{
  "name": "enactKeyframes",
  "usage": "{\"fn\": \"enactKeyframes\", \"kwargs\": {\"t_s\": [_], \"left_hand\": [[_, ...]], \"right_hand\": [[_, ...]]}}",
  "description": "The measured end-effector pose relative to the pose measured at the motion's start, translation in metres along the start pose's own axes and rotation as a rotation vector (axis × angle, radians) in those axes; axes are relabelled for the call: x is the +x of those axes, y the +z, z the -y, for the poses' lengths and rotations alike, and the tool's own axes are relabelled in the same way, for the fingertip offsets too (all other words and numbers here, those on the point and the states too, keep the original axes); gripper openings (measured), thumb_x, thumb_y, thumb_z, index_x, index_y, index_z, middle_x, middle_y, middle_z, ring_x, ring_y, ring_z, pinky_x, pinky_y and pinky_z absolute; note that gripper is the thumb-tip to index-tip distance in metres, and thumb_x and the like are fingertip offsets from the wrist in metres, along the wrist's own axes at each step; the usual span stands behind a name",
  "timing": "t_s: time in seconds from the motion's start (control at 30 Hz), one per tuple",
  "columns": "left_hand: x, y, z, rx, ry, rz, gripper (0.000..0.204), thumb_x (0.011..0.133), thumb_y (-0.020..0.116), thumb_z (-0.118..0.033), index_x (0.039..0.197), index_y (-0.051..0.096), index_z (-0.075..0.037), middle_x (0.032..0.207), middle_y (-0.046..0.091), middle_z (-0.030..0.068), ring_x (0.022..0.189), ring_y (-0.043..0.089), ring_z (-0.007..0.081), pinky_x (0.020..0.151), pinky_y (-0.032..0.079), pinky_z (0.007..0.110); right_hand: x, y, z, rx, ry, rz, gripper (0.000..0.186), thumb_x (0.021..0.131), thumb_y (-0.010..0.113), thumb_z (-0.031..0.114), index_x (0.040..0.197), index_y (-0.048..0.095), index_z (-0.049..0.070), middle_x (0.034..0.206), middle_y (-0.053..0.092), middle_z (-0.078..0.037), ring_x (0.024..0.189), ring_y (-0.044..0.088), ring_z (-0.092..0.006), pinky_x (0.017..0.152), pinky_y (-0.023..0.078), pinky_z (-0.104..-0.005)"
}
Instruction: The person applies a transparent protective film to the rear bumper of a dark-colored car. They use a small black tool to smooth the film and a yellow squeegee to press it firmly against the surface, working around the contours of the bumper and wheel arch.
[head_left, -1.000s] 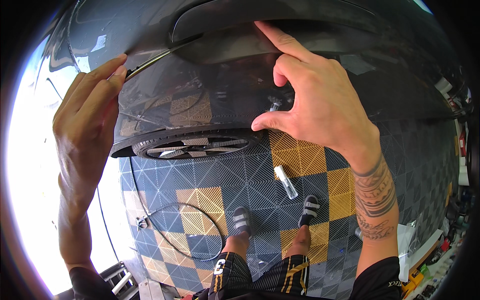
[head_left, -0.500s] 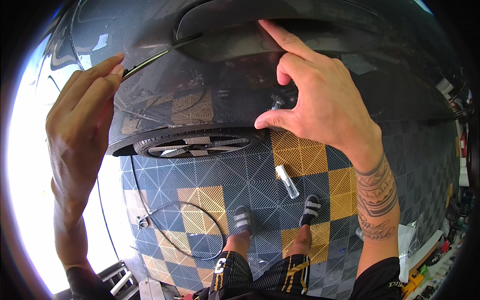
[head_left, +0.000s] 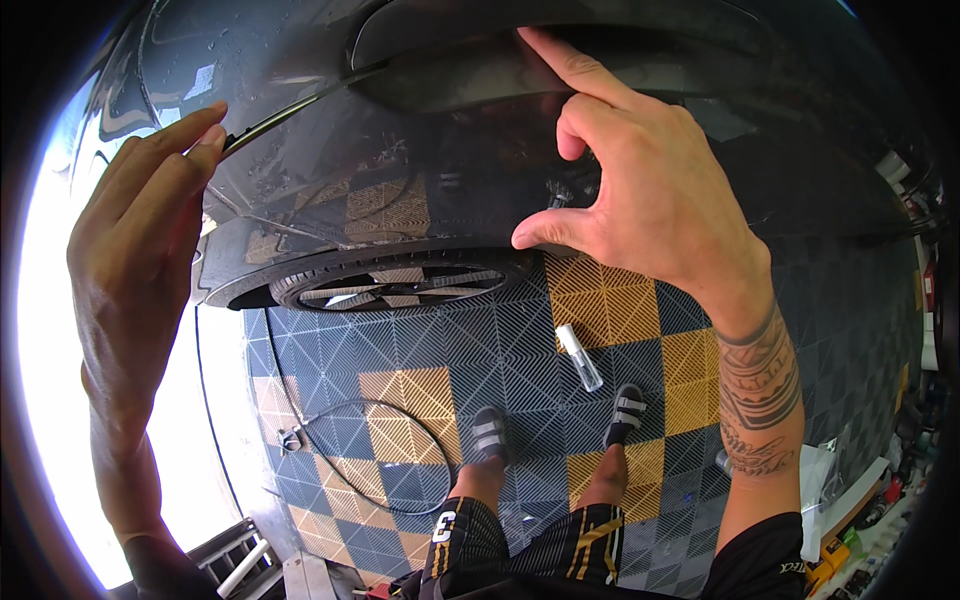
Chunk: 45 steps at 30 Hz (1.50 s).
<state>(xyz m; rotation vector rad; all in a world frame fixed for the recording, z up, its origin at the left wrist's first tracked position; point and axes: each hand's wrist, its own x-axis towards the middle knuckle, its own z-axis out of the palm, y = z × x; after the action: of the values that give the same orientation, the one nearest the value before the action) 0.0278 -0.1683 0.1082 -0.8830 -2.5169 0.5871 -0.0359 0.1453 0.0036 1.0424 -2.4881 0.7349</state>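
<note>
Slim metal tool [head_left: 280, 118], pinched by left hand's grip [head_left: 137, 215], ran upward and rightward from it; empty right hand [head_left: 655, 190] touched car [head_left: 480, 190].

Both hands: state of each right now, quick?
Left hand: closed, pinching a slim shiny strip-like piece.
Right hand: open, holding nothing, against the dark car body.
</note>
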Motion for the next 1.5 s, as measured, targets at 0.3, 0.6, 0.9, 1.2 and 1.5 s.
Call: {"fn": "enactKeyframes", "kwargs": {"t_s": [0.3,0.6,0.9,1.2,1.5], "left_hand": [[-0.001,-0.004,0.005,0.003,0.02,0.018,0.04,0.089,0.062,0.005,0.122,0.063,-0.017,0.121,0.066,0.0097,0.102,0.068,0.0251,0.07,0.06,0.031],[0.005,-0.018,-0.003,0.019,0.023,0.032,0.029,0.086,0.063,0.005,0.114,0.066,-0.007,0.115,0.068,0.015,0.102,0.068,0.0288,0.079,0.059,0.034],[0.004,-0.023,-0.005,0.117,0.06,0.081,0.035,0.086,0.063,0.007,0.117,0.066,-0.009,0.121,0.066,0.0131,0.109,0.066,0.0295,0.083,0.058,0.035],[-0.001,-0.036,-0.005,0.107,-0.019,0.22,0.043,0.092,0.056,0.005,0.132,0.056,-0.013,0.135,0.057,0.0104,0.126,0.055,0.0279,0.099,0.05,0.038],[-0.034,-0.044,-0.024,-0.108,-0.086,0.151,0.036,0.087,0.061,0.007,0.121,0.062,-0.007,0.115,0.068,0.0145,0.108,0.066,0.031,0.089,0.057,0.039]], "right_hand": [[0.0,0.001,0.0,0.001,0.0,-0.009,0.056,0.053,0.091,0.029,0.069,0.044,0.006,0.149,0.043,-0.011,0.056,0.053,-0.0269,0.056,0.047,-0.0334],[0.004,-0.009,-0.001,-0.025,0.002,0.128,0.05,0.063,0.086,0.036,0.073,0.054,-0.002,0.144,0.044,-0.021,0.065,0.061,-0.0302,0.064,0.051,-0.0371],[0.007,-0.025,0.009,0.027,0.009,0.203,0.051,0.066,0.084,0.039,0.071,0.056,-0.003,0.141,0.045,-0.026,0.069,0.065,-0.0356,0.067,0.054,-0.0388],[0.007,-0.026,0.008,0.048,0.007,0.199,0.051,0.066,0.084,0.038,0.07,0.055,-0.004,0.141,0.045,-0.028,0.067,0.065,-0.0354,0.066,0.054,-0.0386],[0.009,-0.02,0.007,0.009,0.034,0.193,0.051,0.064,0.085,0.037,0.069,0.054,-0.003,0.14,0.046,-0.029,0.068,0.065,-0.0362,0.066,0.054,-0.0382]]}}
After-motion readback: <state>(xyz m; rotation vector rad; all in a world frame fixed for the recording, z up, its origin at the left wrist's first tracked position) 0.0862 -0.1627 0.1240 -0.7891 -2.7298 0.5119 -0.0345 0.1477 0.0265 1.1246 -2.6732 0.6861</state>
